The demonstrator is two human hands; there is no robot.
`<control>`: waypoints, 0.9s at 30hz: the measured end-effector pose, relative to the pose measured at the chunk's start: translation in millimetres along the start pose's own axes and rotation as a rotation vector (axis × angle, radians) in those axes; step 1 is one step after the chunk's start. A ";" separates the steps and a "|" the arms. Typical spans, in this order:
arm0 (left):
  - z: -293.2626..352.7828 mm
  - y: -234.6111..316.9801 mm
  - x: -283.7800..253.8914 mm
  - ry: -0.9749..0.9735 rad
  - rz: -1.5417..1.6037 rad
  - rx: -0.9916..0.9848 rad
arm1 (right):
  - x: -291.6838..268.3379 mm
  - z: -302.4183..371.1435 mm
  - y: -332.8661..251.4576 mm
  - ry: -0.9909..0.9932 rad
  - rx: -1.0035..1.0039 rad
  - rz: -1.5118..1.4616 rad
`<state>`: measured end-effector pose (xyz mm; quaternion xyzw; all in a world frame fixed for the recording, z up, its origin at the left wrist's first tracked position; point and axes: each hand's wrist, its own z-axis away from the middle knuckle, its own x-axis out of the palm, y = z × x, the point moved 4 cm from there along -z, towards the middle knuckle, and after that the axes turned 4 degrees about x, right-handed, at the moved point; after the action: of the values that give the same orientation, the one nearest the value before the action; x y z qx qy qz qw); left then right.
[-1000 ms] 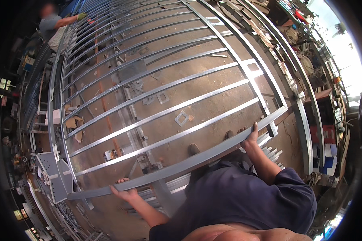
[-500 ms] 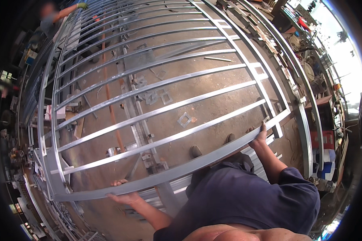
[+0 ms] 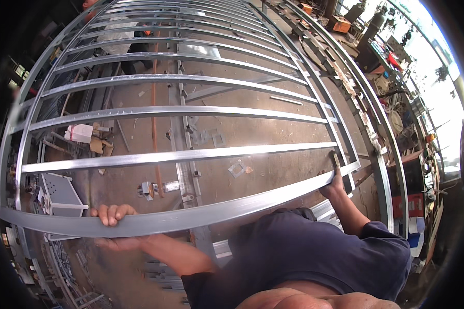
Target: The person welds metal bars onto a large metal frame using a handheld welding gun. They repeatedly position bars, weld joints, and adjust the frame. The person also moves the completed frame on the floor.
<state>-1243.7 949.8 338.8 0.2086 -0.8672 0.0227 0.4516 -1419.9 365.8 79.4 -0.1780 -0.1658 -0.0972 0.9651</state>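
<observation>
A long silver metal frame, with several parallel crossbars (image 3: pixel 191 155), stretches away in front of me. Across my body runs its near end rail (image 3: pixel 242 206), held up off the floor. My left hand (image 3: pixel 113 213) grips this rail toward its left end, fingers over the top edge and thumb side below. Close to the right corner, my right hand (image 3: pixel 336 185) is wrapped round the rail, its fingers partly hidden. Another person (image 3: pixel 116 36) is at the far left side of the frame, partly covered by its bars; their hands cannot be made out.
Under the frame lie a steel beam (image 3: pixel 179 139), an orange pipe (image 3: pixel 154 118), a diamond-shaped metal plate (image 3: pixel 237 169) and a loose tube (image 3: pixel 286 100). A grey perforated box (image 3: pixel 64 193) stands at left. Long rails (image 3: pixel 387 188) and piled workshop goods line the right side.
The frame's near left end has risen and shifted left, with my left hand following it. My right hand keeps its hold near the corner. The other person now appears lower, behind the bars.
</observation>
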 end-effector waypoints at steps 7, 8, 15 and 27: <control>-43.2 -28.9 67.2 0.035 -0.213 0.022 | 0.6 -15.9 -5.0 -0.082 0.019 -0.013; -45.4 -35.7 75.0 0.033 -0.234 0.036 | -1.6 -19.9 -7.9 -0.104 0.008 -0.018; -64.2 -78.9 159.4 -0.041 -0.417 0.058 | 4.8 -14.3 -46.9 -0.144 0.082 0.118; -84.3 -148.3 287.7 -0.560 -0.455 -0.028 | 30.7 5.1 -151.7 -0.529 -0.627 1.303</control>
<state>-1267.1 735.7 594.6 0.3883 -0.8889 -0.1484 0.1927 -1430.4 224.6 142.0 -0.5223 -0.2175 0.4943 0.6600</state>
